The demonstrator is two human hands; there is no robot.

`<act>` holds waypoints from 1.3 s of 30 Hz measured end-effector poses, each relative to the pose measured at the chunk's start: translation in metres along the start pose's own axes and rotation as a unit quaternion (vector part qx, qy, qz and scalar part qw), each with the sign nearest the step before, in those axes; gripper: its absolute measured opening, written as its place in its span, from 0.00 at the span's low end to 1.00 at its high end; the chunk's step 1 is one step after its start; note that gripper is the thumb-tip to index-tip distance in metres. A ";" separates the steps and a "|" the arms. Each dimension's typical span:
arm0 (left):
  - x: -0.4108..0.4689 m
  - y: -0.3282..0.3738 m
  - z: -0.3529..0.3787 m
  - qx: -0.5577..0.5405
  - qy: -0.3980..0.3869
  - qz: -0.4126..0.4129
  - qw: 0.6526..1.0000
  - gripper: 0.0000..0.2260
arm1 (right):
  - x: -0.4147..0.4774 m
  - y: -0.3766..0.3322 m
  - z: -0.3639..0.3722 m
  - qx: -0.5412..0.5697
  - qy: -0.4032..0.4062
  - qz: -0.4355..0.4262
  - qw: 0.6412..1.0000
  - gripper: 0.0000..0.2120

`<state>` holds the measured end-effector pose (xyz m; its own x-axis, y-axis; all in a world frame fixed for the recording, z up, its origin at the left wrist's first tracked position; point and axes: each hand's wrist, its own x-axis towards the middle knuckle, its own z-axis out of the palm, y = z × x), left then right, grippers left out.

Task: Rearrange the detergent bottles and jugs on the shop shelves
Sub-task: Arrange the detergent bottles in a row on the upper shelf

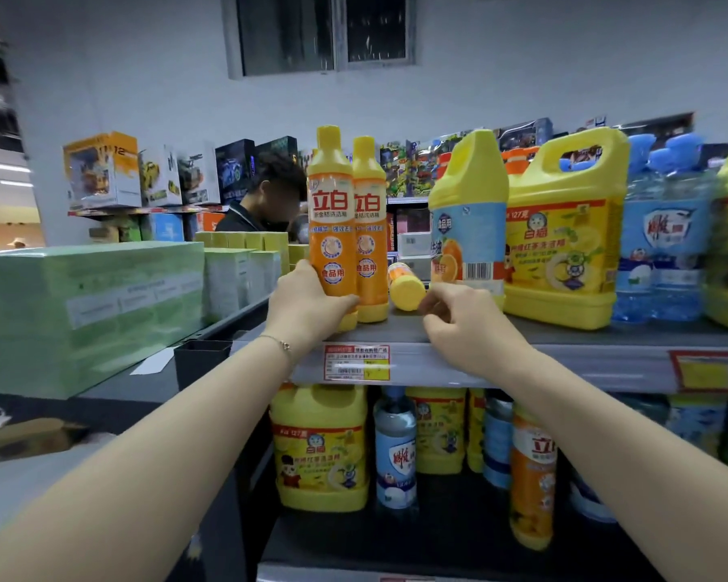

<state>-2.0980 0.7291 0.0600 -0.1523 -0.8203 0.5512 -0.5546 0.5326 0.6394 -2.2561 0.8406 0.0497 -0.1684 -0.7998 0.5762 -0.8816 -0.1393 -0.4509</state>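
From my head camera: my left hand (pixel 307 306) is wrapped around the lower part of a tall orange bottle (pixel 331 216) standing at the front of the top shelf (pixel 585 336). Its label reads 立白 in big red characters, with 食品用 lower down. A second orange bottle (pixel 370 228) of the same 立白 brand stands upright just behind and to the right, touching the first. A third one, the fallen bottle (pixel 405 284), lies on its side with its yellow base toward me.

My right hand (pixel 465 321) hovers over the shelf edge with fingers loosely curled, holding nothing, just beside that fallen bottle.

Further right stands a yellow jug with a blue label (pixel 467 216) marked 食品用, then a yellow handled jug (pixel 564 228) printed "127克". A red-bordered price tag (pixel 357 363) sits on the shelf lip; its small print is unreadable.
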 end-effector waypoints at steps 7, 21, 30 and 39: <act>0.005 -0.013 0.004 -0.030 0.012 0.011 0.999 0.28 | 0.033 -0.013 0.006 -0.098 -0.091 0.086 0.987 0.15; -0.001 -0.022 0.014 0.062 0.069 0.023 0.995 0.24 | 0.105 -0.016 0.057 -0.347 -0.172 0.158 0.908 0.31; 0.000 -0.022 0.012 0.075 0.063 0.024 0.995 0.25 | 0.094 -0.018 0.048 -0.387 -0.188 0.125 0.894 0.23; 0.002 -0.024 0.014 0.074 0.065 0.030 0.995 0.25 | 0.096 -0.017 0.042 -0.347 -0.097 0.085 0.929 0.17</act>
<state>-2.0967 0.7121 0.0385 -0.0873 -0.7484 0.6575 -0.6639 0.5358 0.5217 -2.2390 0.7415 0.0844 -0.3088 -0.8748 0.3734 -0.9324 0.3559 0.0628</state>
